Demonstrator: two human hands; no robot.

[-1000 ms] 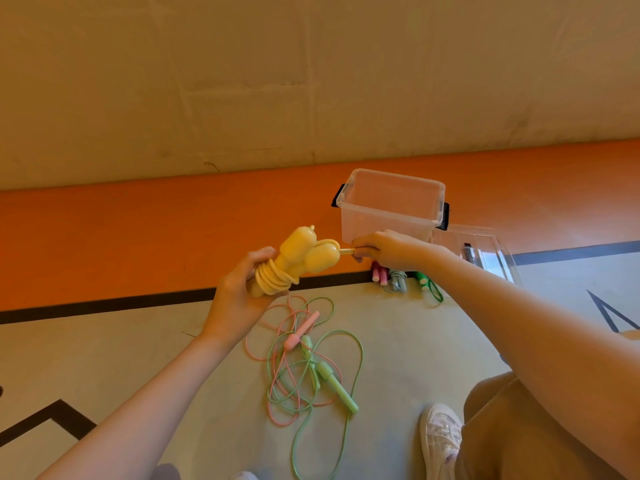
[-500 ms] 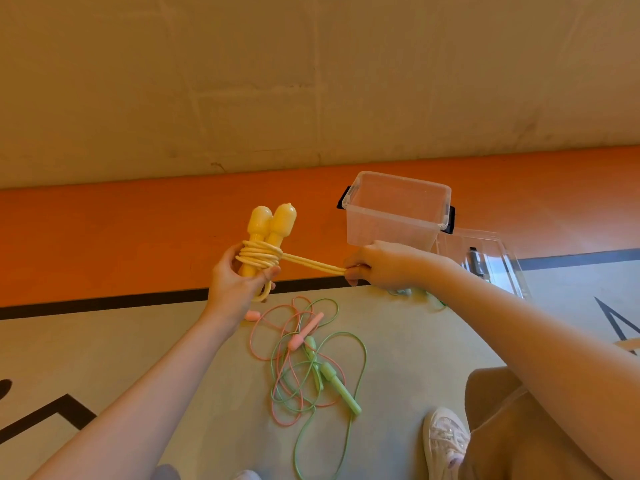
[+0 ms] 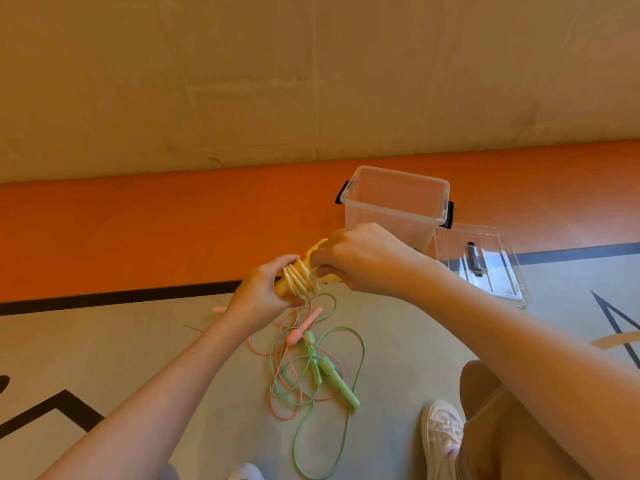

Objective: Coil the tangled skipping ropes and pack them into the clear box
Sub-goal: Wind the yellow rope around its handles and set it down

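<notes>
My left hand (image 3: 261, 296) grips a yellow skipping rope (image 3: 298, 278), its cord wound in tight coils round the two handles. My right hand (image 3: 360, 259) covers the handle tops and pinches the cord end at the coils. Below my hands a green rope (image 3: 334, 374) and a pink rope (image 3: 303, 327) lie tangled together on the floor. The clear box (image 3: 394, 206) stands open behind my right hand, with nothing visible inside it.
The box's clear lid (image 3: 485, 263) lies flat to the right of the box. An orange floor strip (image 3: 138, 230) runs below the wall. My bent knee (image 3: 512, 431) and a white shoe (image 3: 441, 431) sit at lower right.
My right hand has come left from holding the cord stretched out and now meets the bundle. The yellow handles have tipped from upright to lying towards the right, with more coils round them.
</notes>
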